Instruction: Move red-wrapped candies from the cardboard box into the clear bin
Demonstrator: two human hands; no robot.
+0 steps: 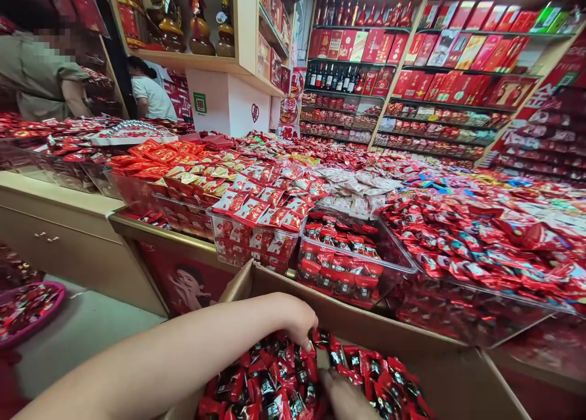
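Note:
An open cardboard box point(366, 323) in front of me holds a heap of small red-and-black wrapped candies point(274, 380). My left arm comes in from the lower left. My left hand point(297, 319) is bent down at the wrist with its fingers curled into the candies near the box's far wall. My right hand point(345, 398) shows only in part at the bottom edge. It lies among the candies, and its fingers are buried in them.
Behind the box, clear plastic bins point(352, 258) of red sweets stand on a long display heaped with wrapped candy point(480, 237). Shelves point(434, 72) of red boxes and bottles line the back wall. Two people point(41, 72) point(151, 96) stand at the far left. A pink basket point(27, 310) sits low on the left.

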